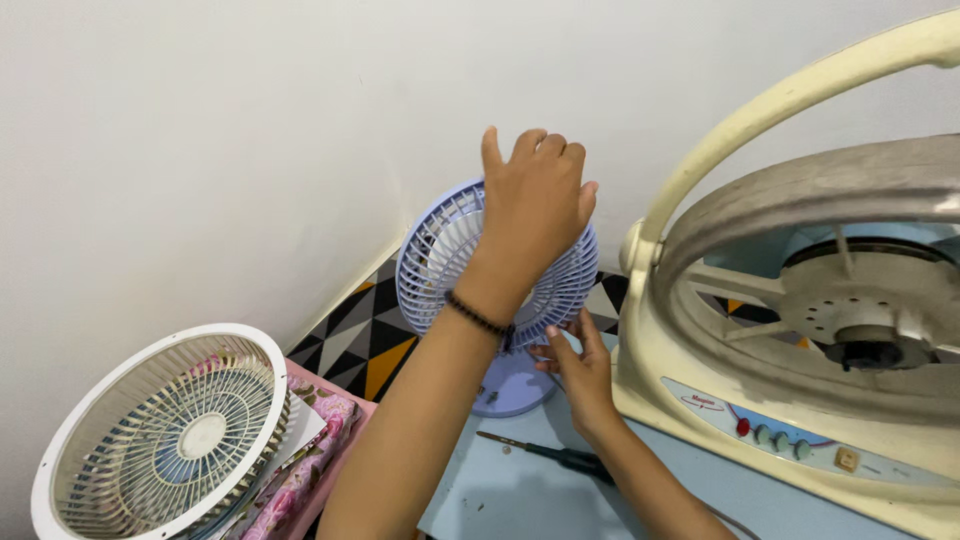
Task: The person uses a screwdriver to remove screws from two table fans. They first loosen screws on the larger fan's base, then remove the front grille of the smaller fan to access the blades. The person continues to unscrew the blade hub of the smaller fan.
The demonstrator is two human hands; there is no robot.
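Against the wall, a small blue fan (470,270) stands on the bench (520,490). Left hand (535,205) is cupped over its grille top, fingers curled on it. Right hand (578,368) pinches the lower rim. A screwdriver (545,453) lies just below.

Left hand (535,205) covers the blue desk fan's (440,260) middle, and the cream box fan (800,330) gets cropped (right side).
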